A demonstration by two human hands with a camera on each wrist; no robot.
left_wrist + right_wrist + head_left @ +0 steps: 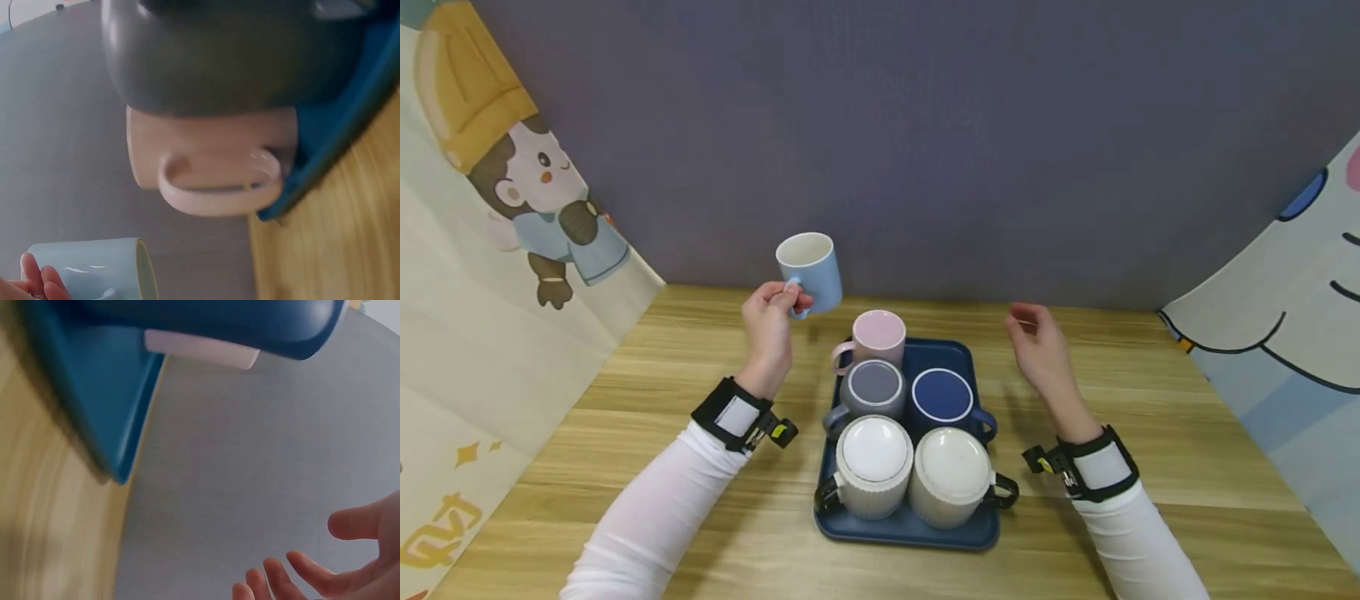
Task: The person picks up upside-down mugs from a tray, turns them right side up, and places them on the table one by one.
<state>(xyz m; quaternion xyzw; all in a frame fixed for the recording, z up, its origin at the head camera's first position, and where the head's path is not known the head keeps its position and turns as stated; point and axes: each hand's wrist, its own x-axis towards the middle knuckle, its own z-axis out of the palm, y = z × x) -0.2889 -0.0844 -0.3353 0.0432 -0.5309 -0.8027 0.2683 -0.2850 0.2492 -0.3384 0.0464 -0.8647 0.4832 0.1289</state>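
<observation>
My left hand [769,329] grips a light blue mug [820,279] by its handle, raised beyond the tray's far left corner. The mug's pale round end faces up in the head view. To the right of the blue tray [917,533] my right hand [1041,342] hovers with nothing in it, its fingers loosely bent. On the tray, a pink mug [878,332] stands upside down at the far left. A grey mug [874,385] and a dark blue mug [942,396] sit upside down in the middle. Two pale ribbed mugs [876,467] with black handles fill the near end, also upside down.
The tray lies on a wood-grain table [1150,400]. A dark grey wall [925,150] rises behind it. Cloths with cartoon prints hang at the left [445,333] and right [1292,333].
</observation>
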